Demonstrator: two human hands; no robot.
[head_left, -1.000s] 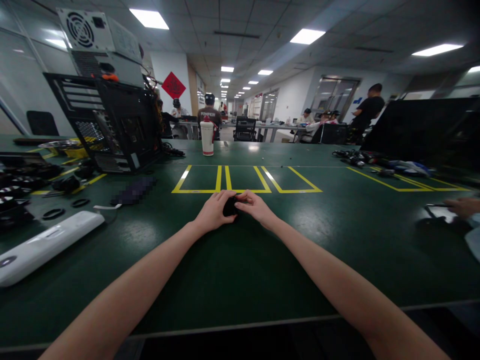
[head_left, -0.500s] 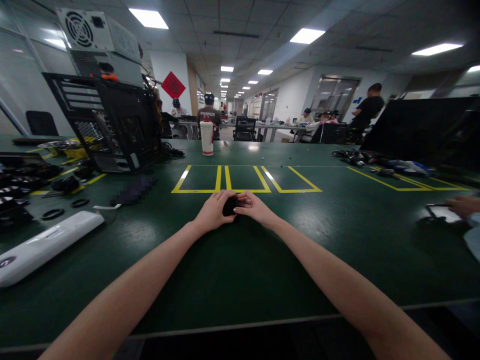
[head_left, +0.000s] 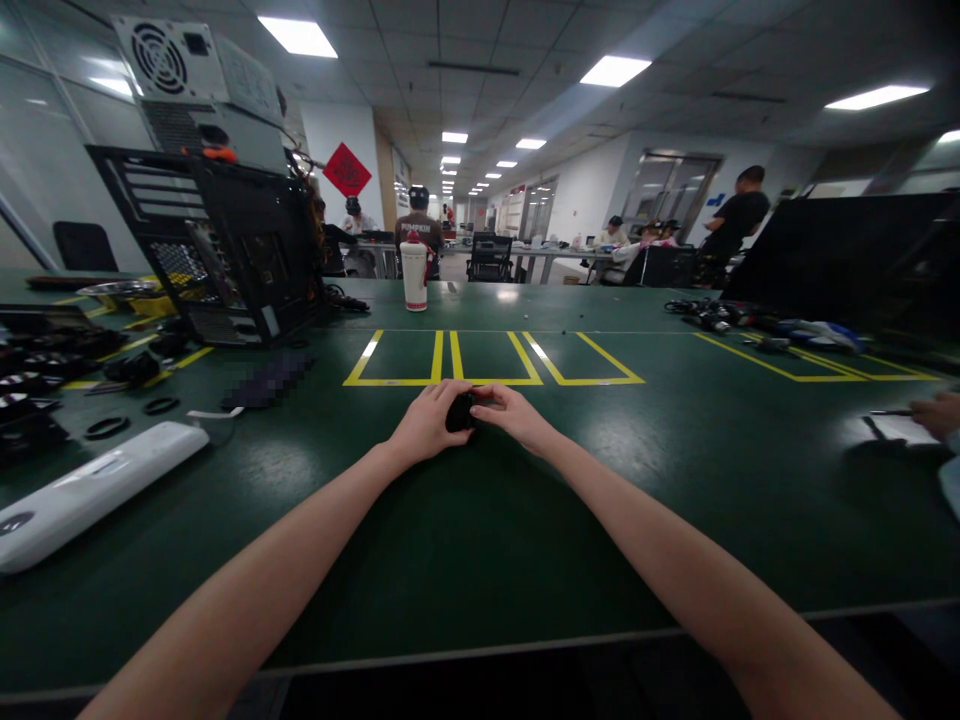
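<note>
A small, dark, rounded object (head_left: 460, 412) is between my hands at the middle of the green table (head_left: 480, 540); its kind cannot be made out. My left hand (head_left: 424, 420) wraps round its left side, fingers over the top and thumb below. From the right, the fingers and thumb of my right hand (head_left: 514, 413) pinch at its edge, and they hide that side. Just beyond my hands, yellow tape outlines (head_left: 495, 381) mark the tabletop.
To the left are a white elongated device (head_left: 105, 490), black rings (head_left: 106, 428) and an open computer case (head_left: 225, 250). A white cup (head_left: 415, 275) stands behind the tape. Cables (head_left: 709, 315) lie at the right, and a co-worker's hand (head_left: 936, 412) is at the right edge.
My right hand's fingers have shifted slightly on the dark object; my left hand keeps its hold. At the right edge, the co-worker's hand and the white item by it have moved a little.
</note>
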